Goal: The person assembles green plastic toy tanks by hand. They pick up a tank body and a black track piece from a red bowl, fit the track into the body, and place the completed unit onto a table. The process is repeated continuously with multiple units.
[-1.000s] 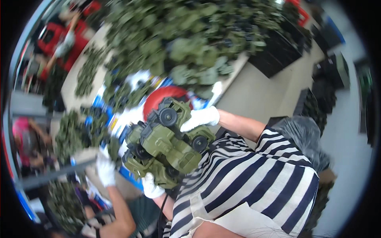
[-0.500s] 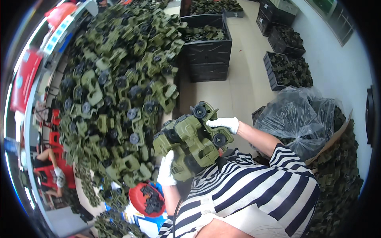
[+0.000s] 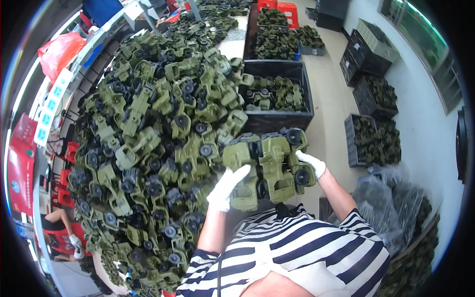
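Observation:
Between my two white-gloved hands is a cluster of olive-green toy trucks (image 3: 275, 157) with black wheels, pressed side by side. My left hand (image 3: 228, 189) grips the cluster at its left end, thumb pointing up along the green body. At the right end, my right hand (image 3: 312, 163) is closed on it by the wheels; part of its fingers is hidden behind the toys. The held toys are in front of my chest, just on the near side of a black bin (image 3: 282, 121) partly filled with similar trucks. A large heap of toy trucks (image 3: 148, 143) rises on my left.
Grey and black crates (image 3: 354, 143) with more trucks stand along the right wall. Clear plastic bags (image 3: 378, 208) lie at the lower right. Red stools (image 3: 288, 14) are at the far end. Another person's gloved hand (image 3: 76, 241) shows at the far left.
The view has tilted up and shows more of the far floor. My hands have carried the truck cluster closer to the black bin and turned it more level. The red bowl is almost out of view.

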{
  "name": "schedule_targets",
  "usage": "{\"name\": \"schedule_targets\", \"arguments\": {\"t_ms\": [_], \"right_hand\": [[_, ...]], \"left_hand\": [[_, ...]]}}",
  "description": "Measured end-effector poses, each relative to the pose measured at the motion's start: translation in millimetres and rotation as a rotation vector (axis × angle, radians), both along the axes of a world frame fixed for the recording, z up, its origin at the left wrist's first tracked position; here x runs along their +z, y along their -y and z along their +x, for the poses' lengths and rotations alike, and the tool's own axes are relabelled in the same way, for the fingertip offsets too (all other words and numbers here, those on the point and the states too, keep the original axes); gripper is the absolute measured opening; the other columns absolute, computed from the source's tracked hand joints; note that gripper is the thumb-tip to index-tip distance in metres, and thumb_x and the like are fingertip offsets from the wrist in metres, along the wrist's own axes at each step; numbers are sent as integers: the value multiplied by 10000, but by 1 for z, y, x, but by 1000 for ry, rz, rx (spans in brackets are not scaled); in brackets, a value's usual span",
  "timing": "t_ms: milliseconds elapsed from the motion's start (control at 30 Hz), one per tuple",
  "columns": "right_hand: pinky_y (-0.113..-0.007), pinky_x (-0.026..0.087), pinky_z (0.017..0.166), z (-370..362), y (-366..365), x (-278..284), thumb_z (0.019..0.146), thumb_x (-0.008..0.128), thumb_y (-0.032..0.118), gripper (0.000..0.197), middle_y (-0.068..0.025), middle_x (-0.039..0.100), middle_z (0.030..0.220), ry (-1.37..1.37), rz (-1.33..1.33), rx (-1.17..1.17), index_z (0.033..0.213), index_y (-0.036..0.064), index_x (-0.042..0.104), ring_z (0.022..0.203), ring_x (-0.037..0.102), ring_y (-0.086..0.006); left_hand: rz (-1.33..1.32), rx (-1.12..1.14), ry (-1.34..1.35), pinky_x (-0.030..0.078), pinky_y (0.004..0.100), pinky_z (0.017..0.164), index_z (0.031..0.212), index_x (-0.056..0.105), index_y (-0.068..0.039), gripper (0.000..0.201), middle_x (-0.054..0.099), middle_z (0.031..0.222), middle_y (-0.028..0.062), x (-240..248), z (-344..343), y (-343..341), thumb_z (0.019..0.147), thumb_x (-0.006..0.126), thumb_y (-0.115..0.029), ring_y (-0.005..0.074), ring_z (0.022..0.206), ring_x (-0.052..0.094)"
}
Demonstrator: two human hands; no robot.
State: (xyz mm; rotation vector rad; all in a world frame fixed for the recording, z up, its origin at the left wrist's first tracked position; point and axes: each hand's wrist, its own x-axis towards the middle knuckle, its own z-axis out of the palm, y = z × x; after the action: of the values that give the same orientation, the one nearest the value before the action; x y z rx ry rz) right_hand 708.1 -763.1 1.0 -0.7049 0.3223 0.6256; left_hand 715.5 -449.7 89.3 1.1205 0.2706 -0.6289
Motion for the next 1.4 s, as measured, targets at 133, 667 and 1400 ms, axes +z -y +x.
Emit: {"name": "schedule_targets", "arguments": {"t_ms": [133,667,1400], "right_hand": [[-448,507,1003,96,28,16,988,578,331,489,-119,592,1335,5,128,-27,1406,92,490,1179,606,-277],[-266,499,898,821,-89,170,929,675,388,454,-2,681,1145,769,-97,452,1276,100,626,1000,626,-97],[-379,418,1054,946,-234,-10,935,510,463,563,-162,592,1338,880,-1213,-294,1308,50,593,1261,540,-317]], "left_hand": [[246,-78,157,371,308,1081,1344,561,-46,424,597,1325,53,-4,116,25,962,617,-222,146,1228,539],[242,526,544,349,360,1128,1489,336,-34,733,431,1496,113,110,612,-45,911,670,-336,231,1364,425],[1922,-329,815,413,486,976,1170,613,-86,426,572,1283,142,88,692,-38,867,608,-386,307,1212,527]]}}
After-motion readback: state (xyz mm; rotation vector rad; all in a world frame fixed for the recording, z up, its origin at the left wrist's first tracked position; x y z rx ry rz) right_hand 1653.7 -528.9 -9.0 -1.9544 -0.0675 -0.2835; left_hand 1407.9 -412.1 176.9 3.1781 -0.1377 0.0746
